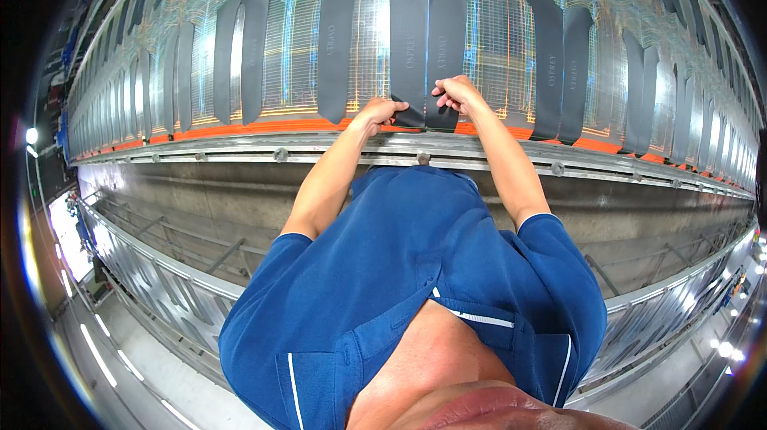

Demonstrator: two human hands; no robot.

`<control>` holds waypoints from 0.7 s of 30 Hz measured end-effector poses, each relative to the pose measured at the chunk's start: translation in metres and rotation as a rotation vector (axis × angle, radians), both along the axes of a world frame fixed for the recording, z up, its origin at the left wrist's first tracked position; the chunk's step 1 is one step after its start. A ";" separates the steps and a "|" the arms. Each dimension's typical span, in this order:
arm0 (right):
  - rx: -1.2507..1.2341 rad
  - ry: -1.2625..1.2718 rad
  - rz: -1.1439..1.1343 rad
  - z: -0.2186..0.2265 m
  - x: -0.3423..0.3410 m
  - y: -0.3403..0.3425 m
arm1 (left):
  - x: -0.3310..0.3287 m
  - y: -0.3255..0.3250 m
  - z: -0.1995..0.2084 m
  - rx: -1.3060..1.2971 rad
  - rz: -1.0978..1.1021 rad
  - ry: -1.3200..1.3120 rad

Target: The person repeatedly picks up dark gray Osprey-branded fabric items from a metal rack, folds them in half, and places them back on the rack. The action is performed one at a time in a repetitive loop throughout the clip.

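Two long dark grey flat pieces, the left one (pixel 407 39) and the right one (pixel 450 31), lie side by side on a long metal table straight ahead of me. Both carry faint printed lettering. My left hand (pixel 381 113) pinches the near end of the left piece, where a dark corner is folded up beside the fingertips. Over the lower part of the right piece, my right hand (pixel 457 95) is closed with its fingers curled. A dark flap, apparently that piece's lifted near end, shows under the fingers; the exact grip is partly hidden.
More grey pieces (pixel 339 43) lie in rows to both sides on the tabletop, which is covered in thin coloured lines. An orange strip (pixel 264 126) and a metal rail (pixel 240 148) run along the near edge. Another long table (pixel 200 282) stands behind me.
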State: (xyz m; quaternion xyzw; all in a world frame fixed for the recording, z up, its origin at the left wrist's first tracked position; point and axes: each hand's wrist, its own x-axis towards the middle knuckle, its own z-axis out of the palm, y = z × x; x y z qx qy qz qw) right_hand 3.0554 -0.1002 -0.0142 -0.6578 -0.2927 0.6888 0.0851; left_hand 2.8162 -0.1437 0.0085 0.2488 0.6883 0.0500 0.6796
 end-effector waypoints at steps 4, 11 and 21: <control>-0.015 -0.016 0.080 0.011 -0.005 0.003 | -0.015 0.000 -0.001 -0.139 0.027 -0.163; -0.055 -0.085 0.209 0.032 -0.012 -0.009 | -0.017 0.007 0.011 -0.314 0.218 -0.299; -0.179 0.147 -0.025 0.011 -0.009 0.014 | -0.005 0.049 0.047 -0.123 0.427 -0.408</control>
